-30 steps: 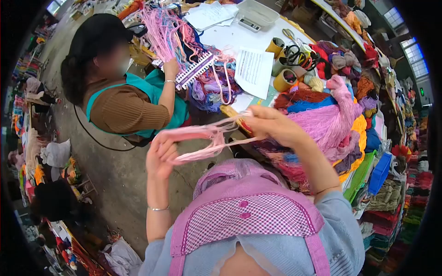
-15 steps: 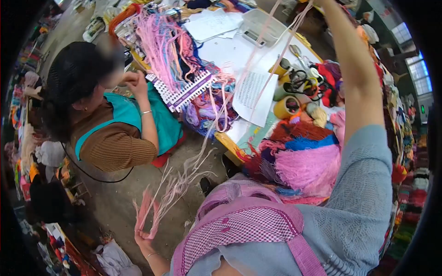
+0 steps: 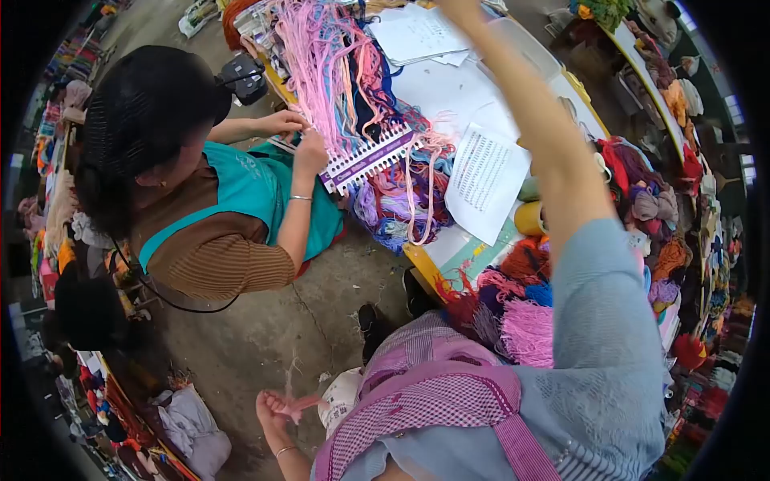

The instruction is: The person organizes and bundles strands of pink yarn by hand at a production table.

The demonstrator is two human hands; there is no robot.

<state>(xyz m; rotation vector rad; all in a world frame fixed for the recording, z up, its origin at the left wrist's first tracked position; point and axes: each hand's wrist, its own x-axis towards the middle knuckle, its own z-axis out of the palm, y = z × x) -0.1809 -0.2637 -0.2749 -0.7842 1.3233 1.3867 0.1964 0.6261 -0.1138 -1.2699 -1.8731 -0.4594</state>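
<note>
The hands are well apart. The left hand (image 3: 274, 407) closes around pink yarn (image 3: 293, 409), held low over the concrete floor (image 3: 265, 341), which runs between it and the table's (image 3: 437, 92) yellow near corner. The right hand (image 3: 459, 10), blurred and cut off, reaches toward the far edge; its grip cannot be told. A printed sheet (image 3: 485, 184) lies inside that near corner; a co-worker (image 3: 233, 232) sits along the left edge.

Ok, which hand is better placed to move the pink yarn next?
Left hand, probably: it holds the pink yarn, low and left of the apron. The right hand is far off at the picture's top edge, too blurred to tell whether it holds anything.
</note>
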